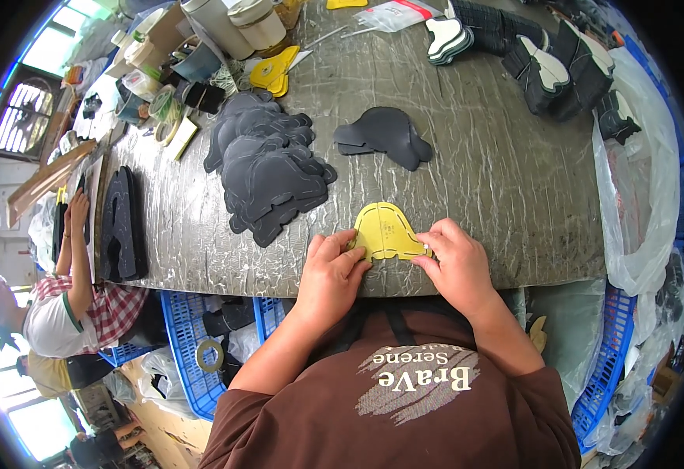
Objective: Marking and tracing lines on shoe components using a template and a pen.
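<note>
A yellow pattern template [389, 229], rounded at the top with dashed slots along its curve, sits at the table's near edge in front of me. My left hand [330, 273] grips its left lower corner between thumb and fingers. On the opposite corner, my right hand [457, 264] is closed in a pinch, with a tiny pale spot by the fingertips that I cannot make out. Whether a dark piece lies under the template is hidden. Just beyond it are a few black cut pieces [385, 134]. To the left spreads a large heap of black cut pieces [275, 172] with pale marked lines.
Yellow templates [275, 72], tubs [257, 23] and a grey bucket [195, 61] crowd the far left. Bundled black-and-white pieces [545, 70] stand far right, near a plastic bag [631, 195]. Blue crates [193, 344] sit below the table edge. A co-worker [76, 305] works at left.
</note>
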Tool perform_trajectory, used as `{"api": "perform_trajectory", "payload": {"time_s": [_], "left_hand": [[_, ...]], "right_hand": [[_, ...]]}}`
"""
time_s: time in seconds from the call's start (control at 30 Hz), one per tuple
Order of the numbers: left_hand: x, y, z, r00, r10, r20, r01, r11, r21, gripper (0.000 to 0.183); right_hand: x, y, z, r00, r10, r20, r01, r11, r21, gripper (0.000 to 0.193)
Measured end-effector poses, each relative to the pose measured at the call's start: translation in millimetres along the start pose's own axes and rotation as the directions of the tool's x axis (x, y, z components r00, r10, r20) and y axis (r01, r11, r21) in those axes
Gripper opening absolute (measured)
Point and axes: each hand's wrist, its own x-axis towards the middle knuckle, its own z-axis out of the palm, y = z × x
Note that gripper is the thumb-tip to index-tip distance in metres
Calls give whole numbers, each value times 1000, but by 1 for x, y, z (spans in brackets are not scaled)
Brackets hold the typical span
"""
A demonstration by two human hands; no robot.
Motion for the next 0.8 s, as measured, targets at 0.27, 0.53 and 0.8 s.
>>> {"api": "perform_trajectory", "payload": {"time_s": [0.27, 0.53, 0.8], "left_hand": [[-1, 0, 4, 998, 22, -51, -21, 999, 25, 21], [-1, -1, 4, 998, 24, -62, -23, 1000, 18, 20], [-3, 10, 6, 997, 71, 35, -77, 977, 200, 26]], "right_hand": [[0, 0, 0, 1000, -10, -3, 10, 1000, -16, 30], [0, 1, 0, 1000, -11, -3, 11, 1000, -11, 30], [0, 2, 1, 1000, -12, -12, 11, 1000, -27, 30]]}}
